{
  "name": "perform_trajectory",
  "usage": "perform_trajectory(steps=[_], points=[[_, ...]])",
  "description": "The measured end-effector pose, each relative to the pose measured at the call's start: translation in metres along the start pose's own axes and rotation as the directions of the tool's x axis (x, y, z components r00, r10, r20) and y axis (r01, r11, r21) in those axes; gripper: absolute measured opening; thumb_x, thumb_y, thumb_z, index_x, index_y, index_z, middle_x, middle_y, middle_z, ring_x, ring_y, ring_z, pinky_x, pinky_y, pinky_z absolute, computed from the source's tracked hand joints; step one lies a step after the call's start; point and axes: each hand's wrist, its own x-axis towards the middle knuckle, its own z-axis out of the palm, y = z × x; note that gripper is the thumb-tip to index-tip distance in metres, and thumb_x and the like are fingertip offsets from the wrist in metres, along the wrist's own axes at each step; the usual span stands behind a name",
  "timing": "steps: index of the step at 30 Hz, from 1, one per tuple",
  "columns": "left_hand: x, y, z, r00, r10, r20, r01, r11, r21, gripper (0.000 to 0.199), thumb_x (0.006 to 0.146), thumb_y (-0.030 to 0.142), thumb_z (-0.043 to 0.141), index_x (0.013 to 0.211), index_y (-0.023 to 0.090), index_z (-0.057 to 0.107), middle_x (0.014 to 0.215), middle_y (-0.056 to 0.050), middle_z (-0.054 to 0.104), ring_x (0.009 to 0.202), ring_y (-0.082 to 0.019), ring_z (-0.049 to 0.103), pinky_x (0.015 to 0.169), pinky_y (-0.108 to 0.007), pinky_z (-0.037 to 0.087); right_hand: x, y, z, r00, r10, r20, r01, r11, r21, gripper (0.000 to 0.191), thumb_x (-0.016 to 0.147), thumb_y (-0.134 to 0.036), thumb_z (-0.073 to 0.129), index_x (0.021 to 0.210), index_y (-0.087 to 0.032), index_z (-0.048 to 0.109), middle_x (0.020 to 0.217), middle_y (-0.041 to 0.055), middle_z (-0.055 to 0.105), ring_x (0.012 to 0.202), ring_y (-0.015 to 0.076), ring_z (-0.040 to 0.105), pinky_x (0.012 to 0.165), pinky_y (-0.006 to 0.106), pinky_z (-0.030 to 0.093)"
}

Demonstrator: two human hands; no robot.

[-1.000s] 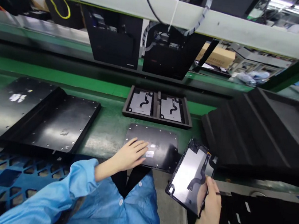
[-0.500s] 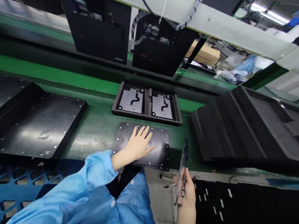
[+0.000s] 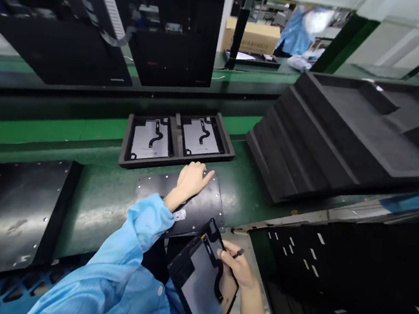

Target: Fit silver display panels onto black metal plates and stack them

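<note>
At the far left, 1 large black cover [image 3: 8, 218] lies on the green bench [image 3: 99, 204], well apart from the left hand and to its left, above 1 blue lattice [image 3: 23, 284]. Beyond the bench stand 2 dark panels, the left panel [image 3: 80, 52] and the right panel [image 3: 178, 44], both farther off than the left hand.

Just past the left hand sits 1 foam tray [image 3: 176, 141] with 2 compartments; each holds 1 silver-backed module, the left module [image 3: 145, 141] and the right module [image 3: 198, 137], with 1 curved black ribbon on each.

The left hand [image 3: 191, 180] rests on the far part of 1 dark plate [image 3: 203, 207], its fingers close side by side and its thumb apart; whether it grips the edge I cannot tell. 1 white label [image 3: 179, 215] shows on the plate, on the near side of this hand.

The held module [image 3: 203, 280], 1 in number, is tilted just left of the right hand [image 3: 234, 263], which is clamped on its edge, thumb on the ribbon side. It overlaps the plate's near right corner in view.

Farther right than both hands rises 1 stack of foam trays [image 3: 324, 136]; nearer, right of the right hand, lies 1 black pile [image 3: 355, 279] with small white marks.
</note>
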Motion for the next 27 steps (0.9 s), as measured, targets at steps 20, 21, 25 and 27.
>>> perform_trajectory(steps=[20, 21, 25, 27], points=[[-0.004, 0.013, -0.018, 0.953, -0.003, -0.304, -0.049, 0.985, -0.164, 0.021, 0.099, 0.042, 0.074, 0.102, 0.022, 0.066, 0.124, -0.011, 0.070, 0.121, -0.029, 0.062, 0.103, -0.046, 0.050, 0.019, -0.033, -0.032, 0.932, 0.063, 0.356, -0.024, 0.993, -0.113, 0.049, 0.100, -0.048, 0.081, 0.139, -0.019, 0.081, 0.119, 0.0067, 0.085, 0.104, 0.0254, 0.080, 0.095, 0.036, 0.063], [-0.008, 0.013, -0.029, 0.904, -0.001, -0.428, -0.083, 0.981, -0.176, 0.021, 0.099, 0.038, 0.071, 0.108, 0.021, 0.063, 0.129, -0.013, 0.068, 0.125, -0.029, 0.062, 0.106, -0.047, 0.050, 0.013, -0.033, -0.032, 0.932, 0.072, 0.355, -0.030, 0.992, -0.120, 0.048, 0.100, -0.048, 0.080, 0.139, -0.019, 0.081, 0.116, 0.0063, 0.086, 0.101, 0.0248, 0.080, 0.093, 0.035, 0.062], [-0.041, 0.011, -0.088, 0.665, 0.100, -0.740, -0.250, 0.964, -0.095, 0.026, 0.101, 0.035, 0.063, 0.122, 0.023, 0.056, 0.134, -0.013, 0.067, 0.132, -0.030, 0.064, 0.114, -0.053, 0.051, -0.018, -0.032, -0.038, 0.936, 0.089, 0.341, -0.045, 0.990, -0.134, 0.040, 0.100, -0.047, 0.080, 0.127, -0.018, 0.086, 0.098, 0.0040, 0.083, 0.084, 0.0220, 0.073, 0.080, 0.032, 0.059], [-0.067, 0.004, -0.107, 0.662, 0.151, -0.734, -0.277, 0.959, -0.052, 0.025, 0.100, 0.033, 0.064, 0.123, 0.024, 0.058, 0.128, -0.011, 0.071, 0.126, -0.029, 0.069, 0.111, -0.052, 0.055, -0.032, -0.032, -0.042, 0.951, 0.074, 0.299, -0.041, 0.992, -0.117, 0.037, 0.099, -0.050, 0.080, 0.111, -0.017, 0.089, 0.088, 0.0032, 0.078, 0.077, 0.0209, 0.068, 0.074, 0.031, 0.056]])
